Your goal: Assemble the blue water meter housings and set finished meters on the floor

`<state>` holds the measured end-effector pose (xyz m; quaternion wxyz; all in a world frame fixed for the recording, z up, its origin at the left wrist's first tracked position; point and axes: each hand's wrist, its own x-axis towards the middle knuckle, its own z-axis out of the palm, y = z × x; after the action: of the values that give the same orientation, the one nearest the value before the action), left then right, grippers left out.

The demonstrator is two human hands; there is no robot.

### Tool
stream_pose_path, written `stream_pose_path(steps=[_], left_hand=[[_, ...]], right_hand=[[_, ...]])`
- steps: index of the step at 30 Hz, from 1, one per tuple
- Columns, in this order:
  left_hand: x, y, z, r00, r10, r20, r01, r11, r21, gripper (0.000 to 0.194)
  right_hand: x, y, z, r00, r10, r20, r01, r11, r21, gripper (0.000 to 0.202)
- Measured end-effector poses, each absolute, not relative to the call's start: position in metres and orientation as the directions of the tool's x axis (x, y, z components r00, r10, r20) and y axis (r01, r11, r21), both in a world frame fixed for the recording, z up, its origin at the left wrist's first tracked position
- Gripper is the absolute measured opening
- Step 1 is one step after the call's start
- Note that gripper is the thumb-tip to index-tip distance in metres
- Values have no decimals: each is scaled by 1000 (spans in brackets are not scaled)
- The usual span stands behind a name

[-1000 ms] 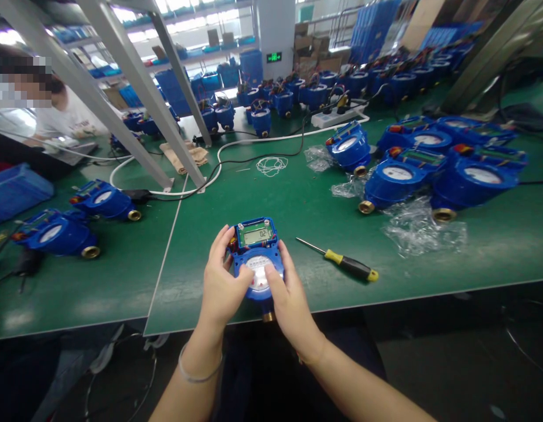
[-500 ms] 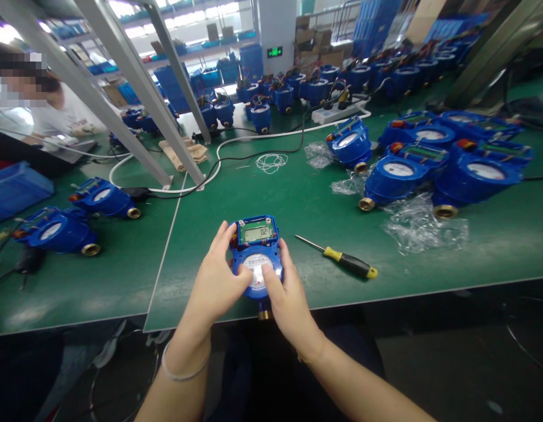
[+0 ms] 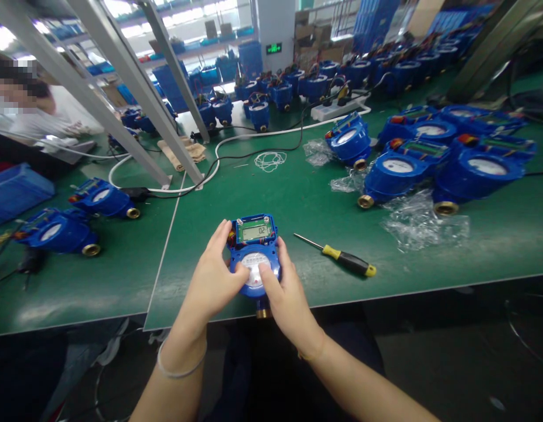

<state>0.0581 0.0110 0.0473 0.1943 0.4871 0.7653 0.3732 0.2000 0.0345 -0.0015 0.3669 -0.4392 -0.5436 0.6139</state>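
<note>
Both hands grip a blue water meter [image 3: 254, 252] at the front edge of the green table. Its open top part shows a circuit board and a lit digital display reading about 02; below is a round white dial, and a brass pipe end points toward me. My left hand [image 3: 216, 275] wraps the left side, thumb on the dial. From the right, my right hand [image 3: 289, 293] holds the other side, its thumb also on the dial. Just right of the meter lies a screwdriver [image 3: 348, 259] with a yellow and black handle.
Several blue meters [image 3: 396, 170] stand at right beside crumpled clear plastic [image 3: 424, 225]. Two more meters [image 3: 55, 231] sit at left near a blue bin [image 3: 19, 190]. Metal posts [image 3: 135, 111], a white cable [image 3: 253, 136] and a power strip [image 3: 339, 108] lie beyond. A person [image 3: 51, 108] sits far left.
Both hands keep their hold on the water meter, which has shifted very slightly left in view. Otherwise the scene looks the same.
</note>
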Motion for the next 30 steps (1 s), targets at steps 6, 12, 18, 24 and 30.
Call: stream_pose_path(steps=[6, 12, 18, 24, 30], left_hand=[[64, 10, 51, -559, 829, 25, 453, 280, 847, 82], [57, -19, 38, -561, 825, 73, 217, 61, 974, 74], [65, -46, 43, -234, 784, 575, 838, -138, 529, 48], [69, -36, 57, 142, 777, 613, 923, -328, 203, 23], [79, -47, 49, -22, 587, 809, 797, -478, 369, 36]], right_hand=[[204, 43, -4, -369, 922, -117, -70, -154, -986, 75], [214, 61, 2, -415, 905, -93, -8, -106, -994, 67], [261, 78, 11, -294, 915, 276, 370, 375, -850, 52], [308, 100, -27, -359, 832, 422, 791, 512, -336, 42], [321, 91, -40, -348, 832, 432, 848, 476, -233, 28]])
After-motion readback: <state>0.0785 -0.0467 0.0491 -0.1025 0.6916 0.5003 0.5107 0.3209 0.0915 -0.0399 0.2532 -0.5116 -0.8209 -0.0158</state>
